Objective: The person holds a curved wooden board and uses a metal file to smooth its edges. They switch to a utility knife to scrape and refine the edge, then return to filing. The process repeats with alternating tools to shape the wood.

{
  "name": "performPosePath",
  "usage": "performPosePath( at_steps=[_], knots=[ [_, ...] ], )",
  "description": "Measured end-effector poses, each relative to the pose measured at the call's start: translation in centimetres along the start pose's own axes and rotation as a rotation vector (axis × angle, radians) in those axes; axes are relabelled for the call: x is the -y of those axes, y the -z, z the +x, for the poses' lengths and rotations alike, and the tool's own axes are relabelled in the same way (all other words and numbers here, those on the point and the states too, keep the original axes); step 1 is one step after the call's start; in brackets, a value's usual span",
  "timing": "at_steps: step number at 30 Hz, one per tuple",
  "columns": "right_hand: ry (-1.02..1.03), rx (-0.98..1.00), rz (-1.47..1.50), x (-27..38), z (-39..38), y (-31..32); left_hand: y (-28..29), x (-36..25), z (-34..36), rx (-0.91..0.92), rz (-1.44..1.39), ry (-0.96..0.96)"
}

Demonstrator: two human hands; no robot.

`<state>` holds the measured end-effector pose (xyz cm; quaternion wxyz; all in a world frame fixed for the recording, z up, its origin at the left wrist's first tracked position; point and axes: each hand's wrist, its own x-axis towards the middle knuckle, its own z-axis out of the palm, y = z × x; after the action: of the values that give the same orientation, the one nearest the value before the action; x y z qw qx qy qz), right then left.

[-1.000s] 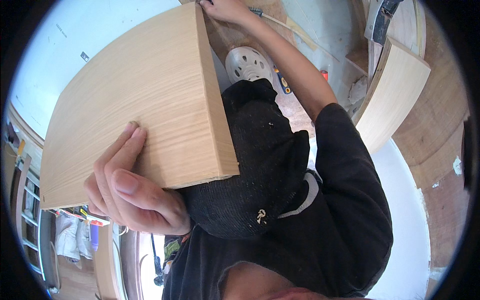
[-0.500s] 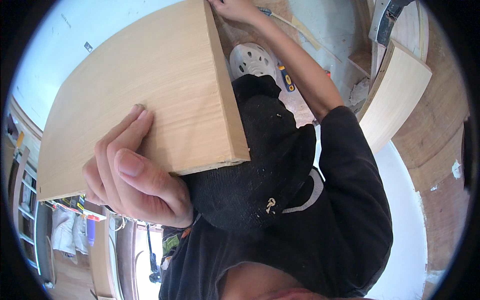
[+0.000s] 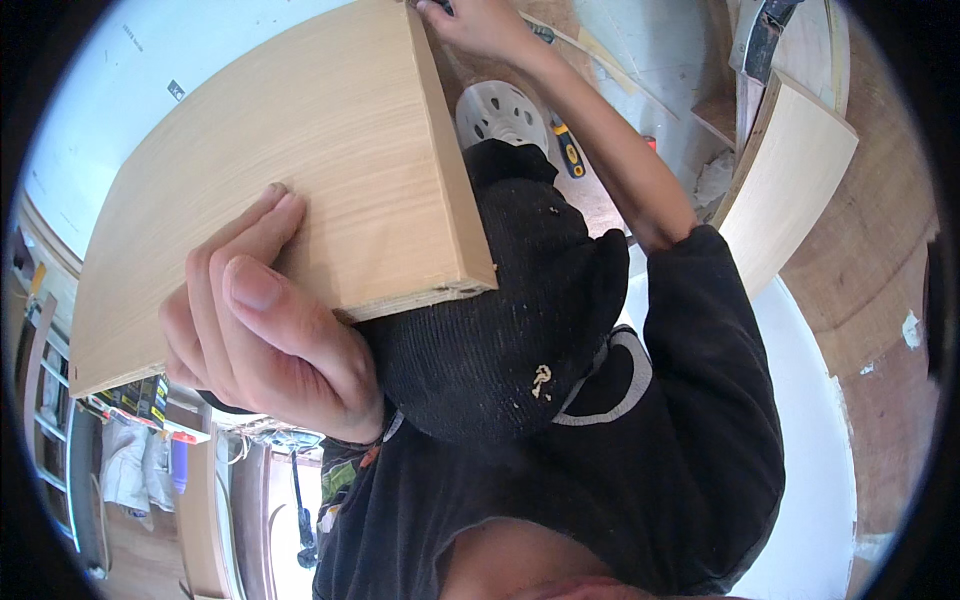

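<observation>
A large pale wood-faced board (image 3: 330, 130) slants across the upper left, its raw layered edge showing along the right and bottom. My left hand (image 3: 265, 310) is closed around its lower edge, with fingertips lying on the face and the thumb bent above. Beneath the board's near corner is my knee in dark cloth (image 3: 490, 350), with a few wood shavings on it. At the top, my right hand (image 3: 485, 28) is closed by the board's far right corner. A dark bit of something shows at its fingers, mostly cut off by the picture's rim.
Near my white clog (image 3: 505, 115) lies a yellow-and-blue-handled tool (image 3: 568, 150). A curved pale wood piece (image 3: 795, 180) stands at right, with a dark-and-silver tool (image 3: 768, 40) above it. Grey-white cloth (image 3: 125, 465) hangs at the lower left beside a ladder-like frame (image 3: 52, 420).
The board and my left hand sit slightly higher in the picture. My right hand has shifted a little downward and right, showing a dark bit at its fingers.
</observation>
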<state>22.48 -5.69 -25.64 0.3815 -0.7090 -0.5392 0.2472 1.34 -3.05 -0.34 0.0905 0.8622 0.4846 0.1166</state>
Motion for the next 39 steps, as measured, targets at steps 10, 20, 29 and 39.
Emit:
performPosePath(
  at_steps=[10, 20, 29, 39],
  knots=[
    [0.088, -0.085, -0.004, 4.3, -1.2, 2.1, 0.1, 0.3, 0.2, -0.018, -0.032, -0.020],
    [0.005, -0.013, -0.171, 8.7, -3.6, 3.7, 0.0, 0.6, 0.2, -0.057, -0.070, -0.100],
    [0.057, -0.003, -0.096, 13.6, -5.0, 7.3, 0.1, 0.6, 0.1, -0.042, -0.033, -0.091],
    [0.083, 0.024, -0.025, 17.0, -5.3, 9.4, -0.1, 1.1, 0.0, -0.066, 0.004, -0.113]
  ],
)
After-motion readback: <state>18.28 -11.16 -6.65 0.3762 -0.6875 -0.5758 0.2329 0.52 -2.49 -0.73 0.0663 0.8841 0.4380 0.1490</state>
